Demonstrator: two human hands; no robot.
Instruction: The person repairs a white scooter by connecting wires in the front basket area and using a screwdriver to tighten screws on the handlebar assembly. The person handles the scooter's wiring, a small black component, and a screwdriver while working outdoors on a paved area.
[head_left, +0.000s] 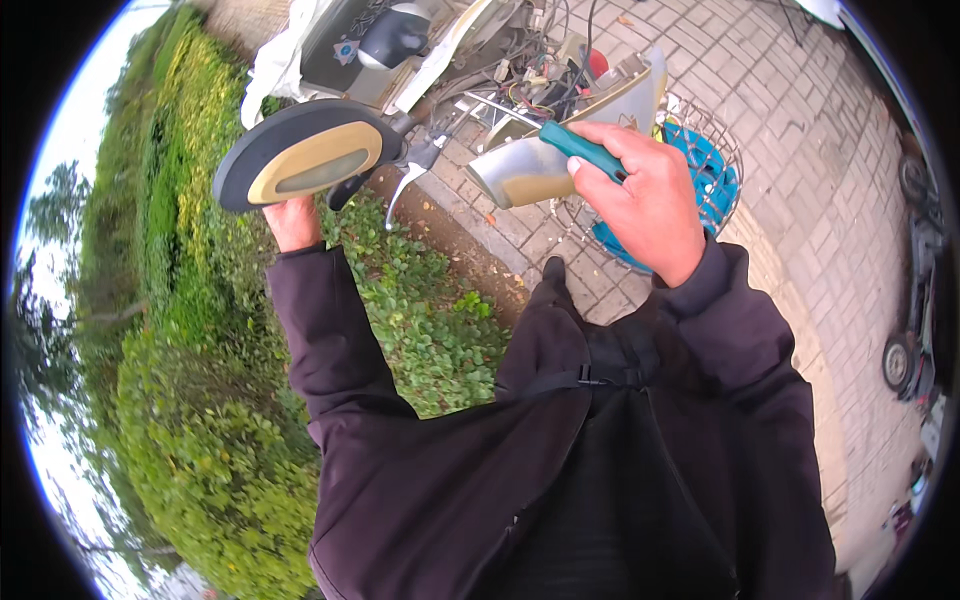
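Note:
My right hand (645, 195) is closed around the green handle of a screwdriver (565, 140). Its thin metal shaft points up and left toward the bared wiring (535, 92) of a scooter; whether the tip touches anything is hard to make out. Below the shaft is a silver-and-tan body panel (535, 172). My left hand (292, 222) is at the left handlebar end, behind an oval black-and-tan mirror or guard (315, 165). That part hides its fingers, so their grip does not show. A silver brake lever (403, 190) sticks out to the right of the oval part.
A wire basket (735, 150) with something blue in it is right of the panel. Green hedges (215, 420) line the left side. Brick paving (780, 130) spreads to the right, where wheeled vehicles (905, 330) stand at the far edge. A dark rounded object (395, 38) lies farther up.

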